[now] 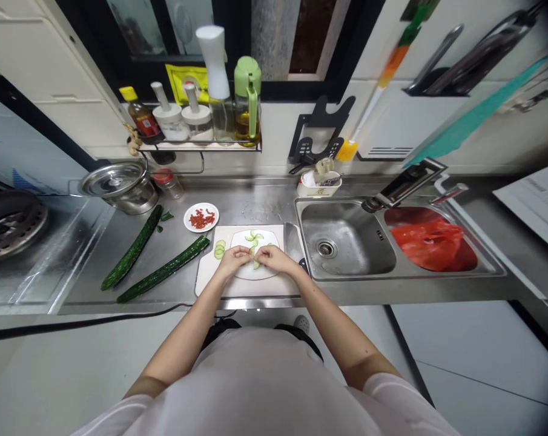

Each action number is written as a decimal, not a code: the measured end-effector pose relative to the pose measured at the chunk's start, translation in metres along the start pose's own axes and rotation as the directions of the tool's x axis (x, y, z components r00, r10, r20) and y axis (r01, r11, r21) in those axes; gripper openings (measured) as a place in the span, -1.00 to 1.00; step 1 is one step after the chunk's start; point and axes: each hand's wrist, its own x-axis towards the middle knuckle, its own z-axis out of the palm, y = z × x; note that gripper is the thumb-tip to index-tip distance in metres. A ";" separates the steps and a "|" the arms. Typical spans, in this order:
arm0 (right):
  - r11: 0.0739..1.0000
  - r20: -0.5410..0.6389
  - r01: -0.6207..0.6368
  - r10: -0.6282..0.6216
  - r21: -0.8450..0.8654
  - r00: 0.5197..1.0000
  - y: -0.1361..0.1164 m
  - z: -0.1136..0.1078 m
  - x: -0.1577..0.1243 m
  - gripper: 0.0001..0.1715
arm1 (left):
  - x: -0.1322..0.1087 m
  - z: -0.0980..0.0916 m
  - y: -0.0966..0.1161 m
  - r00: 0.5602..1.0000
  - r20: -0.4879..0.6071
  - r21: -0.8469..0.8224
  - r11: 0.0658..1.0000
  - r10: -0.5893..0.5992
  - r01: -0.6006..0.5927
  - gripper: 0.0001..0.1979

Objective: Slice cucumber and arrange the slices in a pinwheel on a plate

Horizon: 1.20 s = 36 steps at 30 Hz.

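Hovering over a white plate (269, 241) on the cutting board (210, 280), the left hand (232, 259) and right hand (274, 258) are meeting fingertip to fingertip. Both are half-curled at a cucumber slice (256, 264), though I cannot tell whether either is gripping it. More slices (219, 249) are lying just beside the plate. A cleaver (293, 241) is resting right of the board, and two whole cucumbers (165, 269) are lying to the left.

Narrow kitchen, steel counter (255, 209) under a dark-framed window (274, 36).
White wall (278, 130) ran behind. A wire shelf (201, 146) hung below the window frame, with pale cabinets (51, 66) upper left. Double sink (346, 233) sat right of centre, gas hob (10, 224) far left. Floor (473, 363) pale, glossy. Light even, cool.
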 end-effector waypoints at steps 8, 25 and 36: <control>0.978 0.011 -0.055 0.059 -0.203 0.998 0.020 0.009 -0.004 -0.81 | 0.006 -0.002 -0.021 0.999 -0.026 0.131 0.990 -0.040 0.043 -0.75; 0.700 -0.141 -0.147 0.067 -0.698 0.988 0.014 0.038 -0.022 -0.86 | 0.000 0.002 -0.027 0.984 -0.090 0.919 0.393 0.152 0.024 -0.80; 0.587 -0.104 -0.128 0.074 -0.800 0.992 0.011 0.044 -0.038 -0.74 | -0.004 0.002 -0.029 0.982 0.010 0.921 0.382 0.187 -0.082 -0.83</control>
